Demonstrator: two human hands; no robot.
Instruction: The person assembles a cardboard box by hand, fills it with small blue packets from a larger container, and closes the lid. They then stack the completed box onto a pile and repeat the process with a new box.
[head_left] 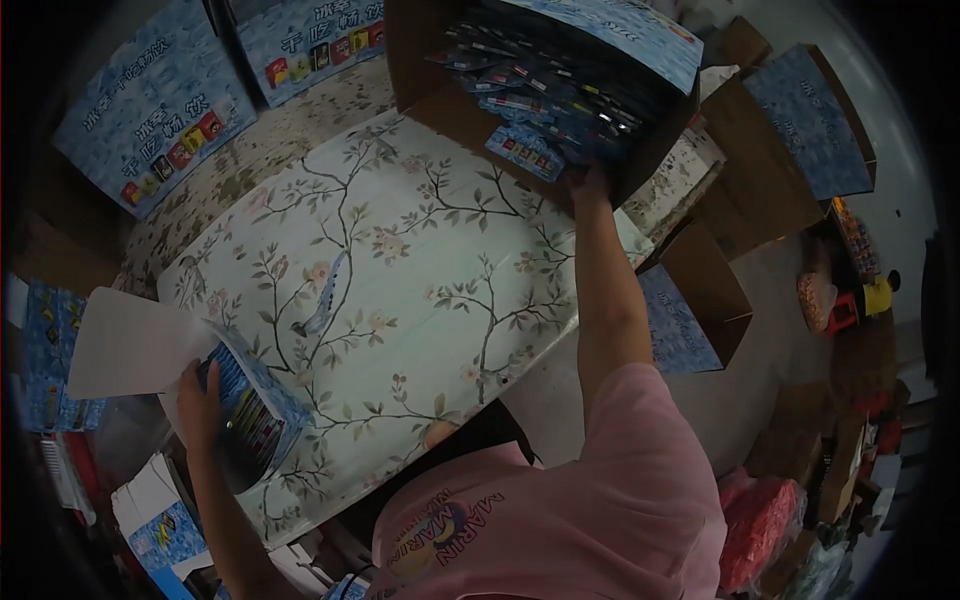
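My left hand (198, 402) is at the left end of the table, its fingers closed over the side wall of a small blue-patterned box (275, 390). Dark blue packets (250, 425) stand in a row inside that box, and its white lid flap (135, 345) is folded outward. My right hand (590, 185) reaches into a large cardboard carton (455, 118) lying on its side at the far edge. Many dark, shiny packets (545, 85) are heaped in the carton. The fingers of my right hand are hidden in shadow among them.
A floral cloth (400, 270) covers the table. Printed blue cartons (155, 110) stand behind it at the left. Open cartons (690, 310) sit on the floor at the right, near a red plastic bag (755, 530). More blue packaging (160, 525) lies at the lower left.
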